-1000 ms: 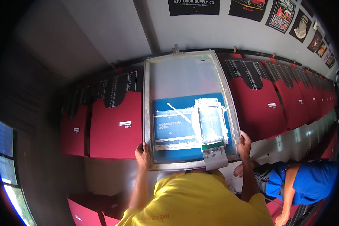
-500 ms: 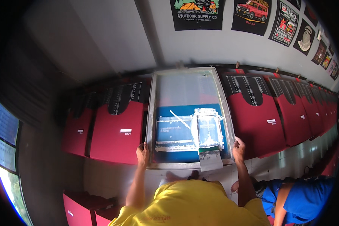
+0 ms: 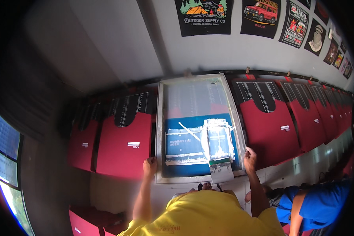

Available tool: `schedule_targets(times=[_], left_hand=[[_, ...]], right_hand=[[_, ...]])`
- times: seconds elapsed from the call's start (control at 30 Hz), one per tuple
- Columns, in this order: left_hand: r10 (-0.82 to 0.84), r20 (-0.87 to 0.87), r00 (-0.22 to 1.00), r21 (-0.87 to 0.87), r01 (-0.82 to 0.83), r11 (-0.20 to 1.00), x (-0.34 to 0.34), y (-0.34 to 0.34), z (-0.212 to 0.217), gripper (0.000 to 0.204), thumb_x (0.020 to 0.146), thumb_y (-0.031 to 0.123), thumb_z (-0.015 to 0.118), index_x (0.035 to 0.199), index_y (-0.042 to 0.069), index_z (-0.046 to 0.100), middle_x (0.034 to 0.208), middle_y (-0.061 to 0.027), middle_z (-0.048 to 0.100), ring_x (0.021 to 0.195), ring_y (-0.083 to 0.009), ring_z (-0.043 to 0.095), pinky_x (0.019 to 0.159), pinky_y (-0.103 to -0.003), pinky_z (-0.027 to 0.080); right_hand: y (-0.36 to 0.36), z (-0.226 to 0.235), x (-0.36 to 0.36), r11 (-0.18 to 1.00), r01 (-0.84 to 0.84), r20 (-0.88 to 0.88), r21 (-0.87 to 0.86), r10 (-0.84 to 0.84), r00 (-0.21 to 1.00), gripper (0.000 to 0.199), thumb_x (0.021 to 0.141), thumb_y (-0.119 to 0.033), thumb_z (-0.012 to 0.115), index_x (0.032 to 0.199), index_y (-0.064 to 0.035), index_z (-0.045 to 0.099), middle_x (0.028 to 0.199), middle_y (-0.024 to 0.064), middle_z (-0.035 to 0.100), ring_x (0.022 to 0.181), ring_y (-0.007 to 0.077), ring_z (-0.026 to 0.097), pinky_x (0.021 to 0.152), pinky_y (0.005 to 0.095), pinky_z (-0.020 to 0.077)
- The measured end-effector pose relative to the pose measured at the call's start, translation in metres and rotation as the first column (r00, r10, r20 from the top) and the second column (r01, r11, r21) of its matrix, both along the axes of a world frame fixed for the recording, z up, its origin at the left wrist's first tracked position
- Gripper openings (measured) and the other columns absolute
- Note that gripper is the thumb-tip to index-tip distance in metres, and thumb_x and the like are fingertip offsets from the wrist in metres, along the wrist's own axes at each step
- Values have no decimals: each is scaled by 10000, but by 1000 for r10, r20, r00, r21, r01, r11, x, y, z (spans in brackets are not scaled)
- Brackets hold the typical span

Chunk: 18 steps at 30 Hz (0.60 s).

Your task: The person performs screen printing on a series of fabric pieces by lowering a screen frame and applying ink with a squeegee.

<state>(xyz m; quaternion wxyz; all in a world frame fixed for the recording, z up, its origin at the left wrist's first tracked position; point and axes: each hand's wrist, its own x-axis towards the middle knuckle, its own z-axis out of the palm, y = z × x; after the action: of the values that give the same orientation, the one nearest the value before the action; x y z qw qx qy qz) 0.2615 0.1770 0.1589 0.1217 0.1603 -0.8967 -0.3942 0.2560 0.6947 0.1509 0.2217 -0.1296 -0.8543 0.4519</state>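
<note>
Since the earlier frames the screen frame (image 3: 198,128) sits farther from the person & higher up, more of the wall prints show along the top, and the person in blue (image 3: 306,206) has slid lower-right, partly cut off at the edge.

1 screen frame, metal-edged, lying flat over a red pallet, its near edge toward the person. Mesh is pale at the far half, blue at the near half, w/ white ink streaks. 1 squeegee (image 3: 218,151) rests on the mesh, right of centre, smeared white, its handle end overlapping the near frame rail.

2 hands on the frame: left hand (image 3: 149,165) closed on the near-left corner, right hand (image 3: 249,156) closed on the near-right corner. Fingers curl over the rail on both sides.

Red pallets w/ black scale-marked tops run in 1 row along the wall: 2 clear ones left of the frame (image 3: 126,135), approx 5 countable to the right (image 3: 269,122) before they blur together at the rim. 2 more red boards (image 3: 88,222) sit low at bottom left.

Wall above: 6 or so dark printed shirts (image 3: 204,15) hung in a row; exact count unclear at the right rim. 1 window (image 3: 6,165) at far left.
</note>
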Motion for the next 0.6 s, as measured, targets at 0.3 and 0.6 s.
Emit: schedule_targets(times=[0.3, 0.6], left_hand=[[-85, -211, 974, -373, 0, 928, 14, 25, 43, 223, 904, 218, 637, 1000, 25, 693, 884, -192, 695, 839, -402, 670, 771, -465, 541], [-759, -229, 609, 41, 785, 618, 57, 161, 106, 258, 955, 83, 581, 1199, 48, 657, 1229, -197, 639, 1146, -355, 614, 950, -413, 515]], right_hand=[[-19, 67, 25, 922, -199, 29, 331, 201, 979, 470, 897, -211, 664, 1316, -27, 556, 1281, 189, 601, 1178, 354, 577, 990, 434, 461], [-71, 141, 68, 264, -748, 527, 609, 571, 630, 683, 752, -211, 740, 1375, -81, 492, 1393, 72, 512, 1247, 261, 487, 1077, 428, 385]])
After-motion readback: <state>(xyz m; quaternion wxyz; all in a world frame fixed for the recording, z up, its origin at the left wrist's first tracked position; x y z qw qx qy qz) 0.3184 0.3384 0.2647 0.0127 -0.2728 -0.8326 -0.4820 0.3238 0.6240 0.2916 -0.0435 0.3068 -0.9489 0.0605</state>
